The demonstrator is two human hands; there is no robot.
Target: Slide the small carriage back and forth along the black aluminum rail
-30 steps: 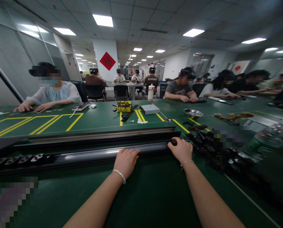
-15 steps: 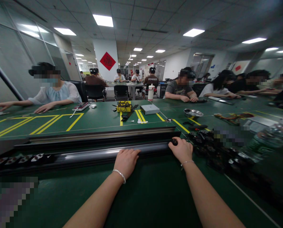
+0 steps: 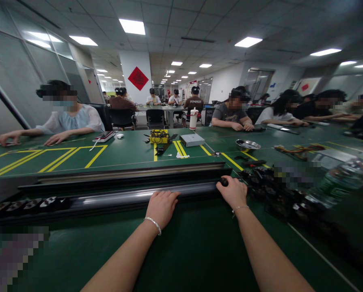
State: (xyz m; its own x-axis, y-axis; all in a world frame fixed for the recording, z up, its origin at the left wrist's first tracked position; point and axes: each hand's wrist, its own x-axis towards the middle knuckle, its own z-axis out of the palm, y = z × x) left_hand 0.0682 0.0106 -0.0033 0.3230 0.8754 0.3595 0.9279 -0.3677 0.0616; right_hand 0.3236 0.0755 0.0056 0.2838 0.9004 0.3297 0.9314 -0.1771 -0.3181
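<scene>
A long black rail with a glossy face (image 3: 114, 197) lies across the table in front of me. My left hand (image 3: 162, 207) rests over its middle, fingers close together and curled across the near edge. At the rail's right end, my right hand (image 3: 234, 193) pinches a small black part (image 3: 223, 182) between thumb and fingers. Most of that part is hidden by the hand. Several black modules with whitish faces (image 3: 48, 202) sit in a row at the rail's left end. Just behind runs a second long black channel (image 3: 132, 175), open on top.
Many small black parts (image 3: 269, 182) are heaped right of my right hand, with a clear plastic bottle (image 3: 340, 182) beside them. Farther back are a metal bowl (image 3: 248, 144), a grey box (image 3: 192, 140) and a yellow box with black cables (image 3: 158, 136). Co-workers sit around the table.
Both my hands and the rail look unmoved. At the far left, a co-worker's outstretched hand has shifted slightly to the right.
</scene>
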